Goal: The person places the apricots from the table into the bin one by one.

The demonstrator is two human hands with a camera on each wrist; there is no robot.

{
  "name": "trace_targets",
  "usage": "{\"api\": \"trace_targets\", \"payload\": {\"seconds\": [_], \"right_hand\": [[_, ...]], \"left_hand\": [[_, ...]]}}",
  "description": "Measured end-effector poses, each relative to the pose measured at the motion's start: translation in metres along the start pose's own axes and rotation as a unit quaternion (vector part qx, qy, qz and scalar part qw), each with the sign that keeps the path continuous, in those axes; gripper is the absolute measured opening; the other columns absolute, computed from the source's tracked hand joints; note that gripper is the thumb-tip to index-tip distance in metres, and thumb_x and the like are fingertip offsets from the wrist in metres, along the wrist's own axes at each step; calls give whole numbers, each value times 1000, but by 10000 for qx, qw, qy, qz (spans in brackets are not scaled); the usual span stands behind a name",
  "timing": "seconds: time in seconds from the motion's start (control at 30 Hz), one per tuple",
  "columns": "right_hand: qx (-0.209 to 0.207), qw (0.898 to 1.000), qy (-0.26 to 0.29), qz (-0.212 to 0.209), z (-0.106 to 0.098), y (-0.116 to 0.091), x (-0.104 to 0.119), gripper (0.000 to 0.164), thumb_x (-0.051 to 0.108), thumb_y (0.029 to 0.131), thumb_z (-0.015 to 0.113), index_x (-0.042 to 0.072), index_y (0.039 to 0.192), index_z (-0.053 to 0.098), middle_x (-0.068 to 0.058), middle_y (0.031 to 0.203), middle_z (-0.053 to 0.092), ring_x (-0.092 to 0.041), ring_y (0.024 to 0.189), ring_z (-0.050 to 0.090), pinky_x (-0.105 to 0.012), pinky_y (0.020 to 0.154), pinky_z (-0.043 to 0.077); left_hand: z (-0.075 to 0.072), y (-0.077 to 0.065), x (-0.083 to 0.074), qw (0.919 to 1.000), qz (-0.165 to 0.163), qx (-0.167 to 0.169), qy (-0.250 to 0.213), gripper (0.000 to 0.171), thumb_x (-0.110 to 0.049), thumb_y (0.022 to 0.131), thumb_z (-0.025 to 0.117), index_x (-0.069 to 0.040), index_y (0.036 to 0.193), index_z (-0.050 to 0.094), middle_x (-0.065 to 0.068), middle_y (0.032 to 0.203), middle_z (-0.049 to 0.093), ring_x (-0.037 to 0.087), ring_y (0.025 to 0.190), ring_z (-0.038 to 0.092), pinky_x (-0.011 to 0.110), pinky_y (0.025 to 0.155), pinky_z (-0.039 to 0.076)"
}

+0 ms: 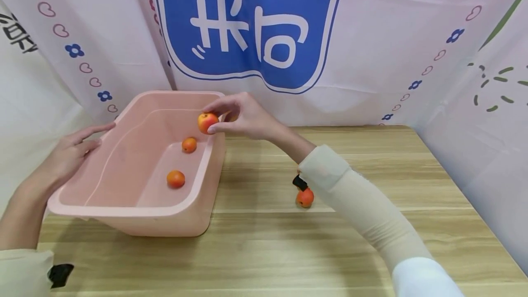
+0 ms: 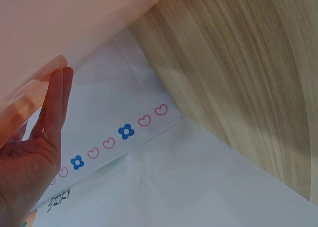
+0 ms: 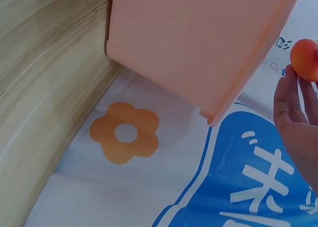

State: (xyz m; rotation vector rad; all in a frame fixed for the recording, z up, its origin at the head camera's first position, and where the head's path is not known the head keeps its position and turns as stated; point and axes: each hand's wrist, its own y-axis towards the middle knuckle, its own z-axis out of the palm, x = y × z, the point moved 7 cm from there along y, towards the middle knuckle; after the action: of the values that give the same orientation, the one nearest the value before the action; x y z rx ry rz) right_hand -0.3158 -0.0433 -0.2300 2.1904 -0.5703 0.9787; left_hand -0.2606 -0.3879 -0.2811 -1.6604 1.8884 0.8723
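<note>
Between thumb and fingers, my right hand (image 1: 247, 116) pinches a red-and-yellow apricot (image 1: 208, 123) above the right rim of a pink plastic tub (image 1: 200, 187). The same apricot (image 3: 304, 59) shows at the right edge of the right wrist view. Two orange apricots lie apart on the tub's floor, one nearer (image 1: 176, 179) and one farther back (image 1: 189, 145). My left hand (image 1: 68, 155) holds the tub's left rim, thumb side over the edge. In the left wrist view its fingers (image 2: 55, 100) lie extended against the outside, below the lip.
Another apricot (image 1: 305, 197) lies on the wooden table (image 1: 264, 251) beside my right sleeve (image 1: 354, 196), which partly covers a further orange bit behind it. A printed white cloth (image 1: 371, 49) with a blue sign hangs behind the table and along its sides.
</note>
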Motion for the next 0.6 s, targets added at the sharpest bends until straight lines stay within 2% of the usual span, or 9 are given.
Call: {"api": "trace_targets", "payload": {"seconds": [0.27, 0.6], "right_hand": [[293, 9994, 175, 21, 19, 18, 4, 41, 2, 89, 81, -6, 128, 68, -16, 119, 72, -18, 100, 68, -27, 88, 58], [385, 9991, 172, -8, 31, 28, 10, 42, 2, 90, 80, -5, 129, 67, -15, 121, 72, -16, 101, 67, -24, 89, 56]], "left_hand": [[0, 0, 1, 9995, -44, 41, -313, 58, -10, 110, 40, -62, 126, 57, -42, 117, 47, -20, 94, 47, 6, 74, 40], [2, 0, -1, 10000, -12, 3, -49, 57, -11, 110, 40, -62, 130, 54, -36, 125, 45, -20, 97, 43, 5, 77, 37]]}}
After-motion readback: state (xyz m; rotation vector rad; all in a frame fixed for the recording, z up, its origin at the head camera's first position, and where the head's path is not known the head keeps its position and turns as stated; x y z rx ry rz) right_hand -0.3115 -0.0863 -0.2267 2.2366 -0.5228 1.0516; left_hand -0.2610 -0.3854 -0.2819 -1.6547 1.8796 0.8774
